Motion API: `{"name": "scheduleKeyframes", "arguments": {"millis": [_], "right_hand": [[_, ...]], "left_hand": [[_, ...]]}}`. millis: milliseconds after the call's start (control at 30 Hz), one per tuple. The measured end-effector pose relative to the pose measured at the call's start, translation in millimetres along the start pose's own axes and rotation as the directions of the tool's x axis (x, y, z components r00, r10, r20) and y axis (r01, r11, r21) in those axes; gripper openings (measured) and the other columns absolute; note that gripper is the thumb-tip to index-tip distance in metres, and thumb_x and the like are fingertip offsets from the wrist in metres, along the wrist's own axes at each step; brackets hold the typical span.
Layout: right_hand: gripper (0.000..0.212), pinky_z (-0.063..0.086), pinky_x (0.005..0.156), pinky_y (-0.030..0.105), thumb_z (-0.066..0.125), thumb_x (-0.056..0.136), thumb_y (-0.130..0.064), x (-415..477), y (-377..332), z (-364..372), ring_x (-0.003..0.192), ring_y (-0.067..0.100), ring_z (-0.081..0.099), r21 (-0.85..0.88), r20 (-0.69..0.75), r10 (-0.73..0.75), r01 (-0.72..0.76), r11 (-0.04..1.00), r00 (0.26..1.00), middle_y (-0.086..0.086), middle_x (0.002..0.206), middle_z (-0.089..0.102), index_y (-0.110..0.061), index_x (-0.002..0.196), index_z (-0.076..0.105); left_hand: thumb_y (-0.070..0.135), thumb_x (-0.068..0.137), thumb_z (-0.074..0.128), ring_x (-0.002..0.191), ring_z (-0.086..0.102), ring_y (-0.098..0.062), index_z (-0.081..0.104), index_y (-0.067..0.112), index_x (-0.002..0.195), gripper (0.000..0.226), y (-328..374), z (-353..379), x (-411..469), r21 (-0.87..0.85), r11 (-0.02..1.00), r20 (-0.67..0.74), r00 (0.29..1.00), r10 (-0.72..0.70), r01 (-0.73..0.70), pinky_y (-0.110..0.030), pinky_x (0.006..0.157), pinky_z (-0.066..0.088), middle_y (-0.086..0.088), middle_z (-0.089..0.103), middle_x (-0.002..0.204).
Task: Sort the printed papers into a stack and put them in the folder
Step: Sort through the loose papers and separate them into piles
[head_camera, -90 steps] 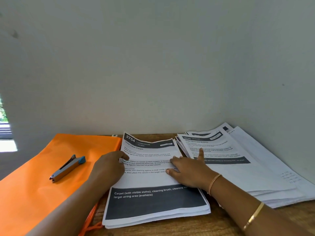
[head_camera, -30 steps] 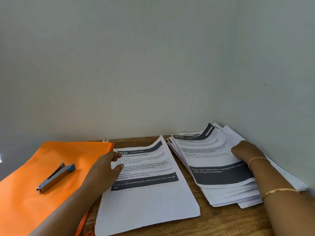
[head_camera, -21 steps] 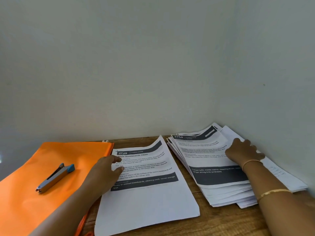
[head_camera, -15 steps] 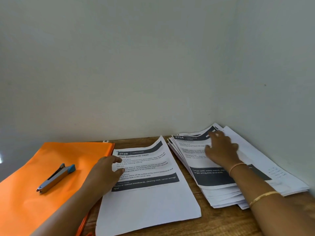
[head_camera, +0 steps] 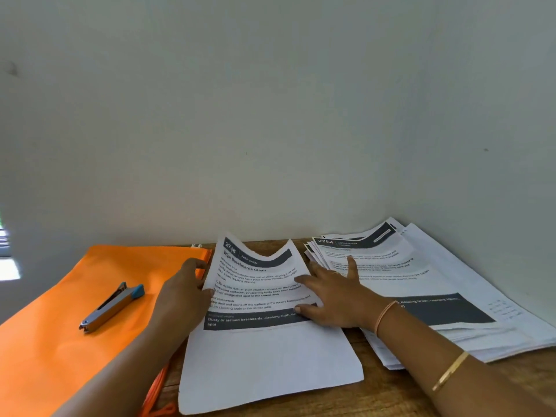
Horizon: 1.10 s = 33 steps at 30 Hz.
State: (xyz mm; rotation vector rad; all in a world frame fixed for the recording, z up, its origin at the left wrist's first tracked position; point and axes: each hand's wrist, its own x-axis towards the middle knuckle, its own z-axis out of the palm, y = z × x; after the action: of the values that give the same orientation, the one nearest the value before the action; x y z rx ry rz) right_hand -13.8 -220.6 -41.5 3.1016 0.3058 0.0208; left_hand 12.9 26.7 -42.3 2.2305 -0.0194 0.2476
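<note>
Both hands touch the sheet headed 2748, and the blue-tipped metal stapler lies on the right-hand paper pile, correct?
No. The head view shows the blue-tipped metal stapler on the flat orange folder. The left hand and right hand do touch the white sheet headed 2748.
</note>
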Motion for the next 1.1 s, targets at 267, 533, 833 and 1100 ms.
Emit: {"name": "scheduleKeyframes", "arguments": {"millis": [267, 533, 833, 1100], "right_hand": [[0.053, -0.010, 0.111, 0.061, 0.039, 0.097, -0.049, -0.3, -10.0, -4.0, 0.132, 0.019, 0.043, 0.189, -0.062, 0.033, -0.021, 0.982, 0.998, -0.003, 0.143, 0.046, -0.029, 0.145, 0.030], [0.045, 0.025, 0.109, 0.046, 0.050, 0.094, -0.040, 1.5, -14.0, -10.1, 0.122, 0.016, 0.046, 0.513, -0.230, 0.148, -0.009, 0.858, 0.962, -0.006, 0.132, 0.051, -0.029, 0.137, 0.040], [0.066, 0.052, 0.070, 0.025, 0.053, 0.093, -0.007, 1.8, 3.7, -34.2, 0.098, 0.021, 0.059, 0.913, -0.018, 0.312, -0.112, 0.392, 0.950, 0.007, 0.132, 0.052, -0.024, 0.149, 0.023], [0.016, 0.036, 0.059, 0.022, 0.047, 0.091, -0.004, -20.7, 79.6, -56.9, 0.081, 0.016, 0.051, 0.697, -0.073, 0.447, -0.275, 0.662, 0.892, 0.004, 0.098, 0.056, -0.012, 0.103, 0.056]], "left_hand": [[0.011, 0.096, 0.048, 0.065, 0.054, -0.004, 0.039, 0.017, 0.134, 0.039, 2.0, -4.9, -1.8, -0.124, 0.992, -0.149, 0.989, 0.010, -0.029, -0.021, 0.046, 0.035, 0.000, 0.058, 0.097], [0.011, 0.097, 0.046, 0.080, 0.051, -0.017, 0.045, 0.012, 0.128, 0.031, 0.2, -10.6, 3.3, -0.173, 0.985, -0.245, 0.969, -0.019, -0.024, -0.027, 0.053, 0.033, -0.009, 0.061, 0.116], [0.015, 0.095, 0.050, 0.084, 0.057, -0.021, 0.046, 0.016, 0.128, 0.033, 15.9, -3.2, 11.1, -0.243, 0.970, -0.235, 0.970, -0.063, 0.005, -0.027, 0.053, 0.033, -0.006, 0.065, 0.111], [0.005, 0.092, 0.056, 0.089, 0.066, -0.017, 0.050, 0.009, 0.126, 0.036, 71.1, 49.9, 8.3, -0.460, 0.888, 0.068, 0.997, 0.023, 0.011, -0.031, 0.066, 0.055, -0.002, 0.069, 0.104]]}}
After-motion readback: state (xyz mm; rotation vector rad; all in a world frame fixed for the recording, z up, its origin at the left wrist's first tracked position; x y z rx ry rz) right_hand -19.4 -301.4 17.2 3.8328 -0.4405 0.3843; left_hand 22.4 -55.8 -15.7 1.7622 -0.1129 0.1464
